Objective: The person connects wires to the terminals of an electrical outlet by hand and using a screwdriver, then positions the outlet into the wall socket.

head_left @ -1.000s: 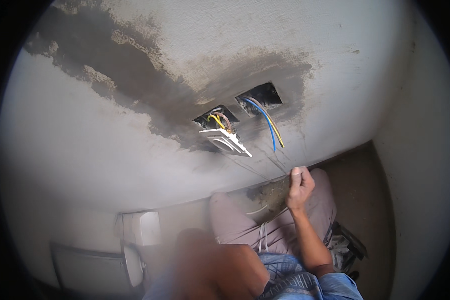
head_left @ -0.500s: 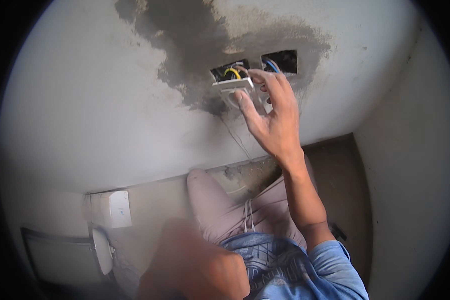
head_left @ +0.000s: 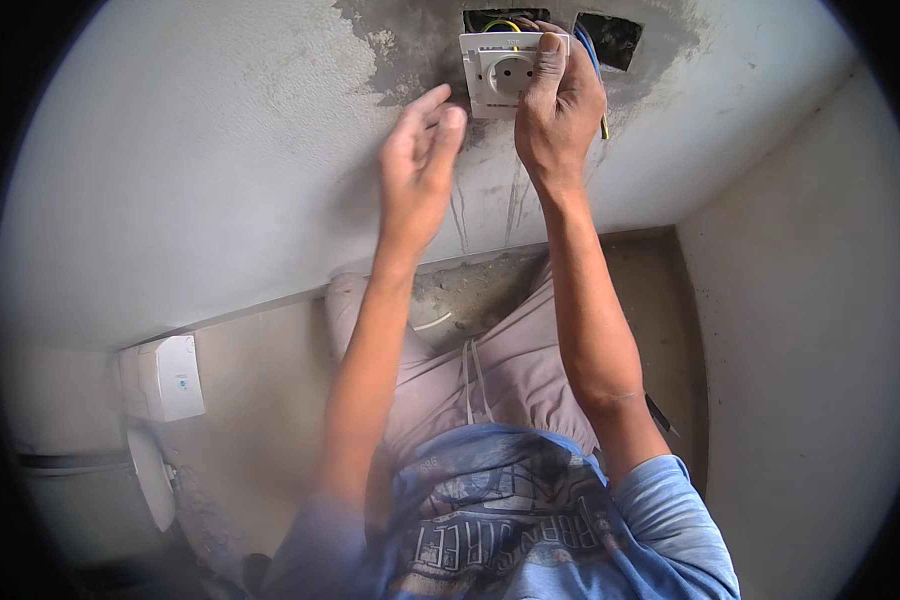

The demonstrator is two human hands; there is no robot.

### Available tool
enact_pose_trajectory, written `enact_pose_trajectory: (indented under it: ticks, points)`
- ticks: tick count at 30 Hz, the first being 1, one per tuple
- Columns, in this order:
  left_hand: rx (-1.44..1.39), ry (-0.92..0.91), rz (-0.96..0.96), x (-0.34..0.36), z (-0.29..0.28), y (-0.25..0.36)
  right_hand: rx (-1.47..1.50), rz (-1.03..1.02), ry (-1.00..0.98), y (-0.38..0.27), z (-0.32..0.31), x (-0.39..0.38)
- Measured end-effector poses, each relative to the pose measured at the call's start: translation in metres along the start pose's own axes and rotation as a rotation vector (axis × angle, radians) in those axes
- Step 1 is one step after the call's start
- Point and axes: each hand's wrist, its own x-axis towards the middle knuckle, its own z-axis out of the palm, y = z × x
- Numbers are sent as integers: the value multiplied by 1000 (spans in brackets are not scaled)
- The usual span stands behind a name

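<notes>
One white socket [head_left: 498,82] just before lower edge of left wall opening [head_left: 483,20], yellow wire [head_left: 508,26] arching behind its top edge. Right hand [head_left: 562,120]: fingers closed on socket's upper right corner, thumb across front. Left hand [head_left: 420,165]: fingers loosely parted, nothing held, near socket's lower left corner. Blue wire [head_left: 592,58] at left edge of right wall opening [head_left: 612,40]. Shirt [head_left: 510,510]: large printed lettering. White box [head_left: 177,378] on floor [head_left: 260,400], near wall edge: small blue mark, too small to read.

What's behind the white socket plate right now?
A yellow wire and part of a dark wall opening show above it; the socket plate covers whatever else lies behind.
</notes>
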Motion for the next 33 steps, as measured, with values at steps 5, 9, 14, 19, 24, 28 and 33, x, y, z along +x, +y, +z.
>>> enact_pose_trajectory:
  ticks: [5, 9, 14, 19, 24, 28, 33]
  points:
    - [-274, 10, 48, 17, 37, -8, 158, 211, -31, -23, -1, 3]
    - [-340, 88, 65, 11, 56, 12, 172, 357, -145, -23, -22, 17]
    - [-300, 52, -72, 13, 41, 31, -210, 290, -294, -57, -45, 45]
    - [-410, 9, -99, 14, 40, 21, -541, 185, -376, -67, -40, 53]
    - [-463, -37, -127, 14, 36, 24, -268, 228, -243, -51, -33, 46]
    - [-406, -51, -88, 17, 32, 33, -123, 228, -232, -37, -33, 48]
    - [-210, -35, 25, 18, 30, 34, -77, 199, -124, -23, -29, 37]
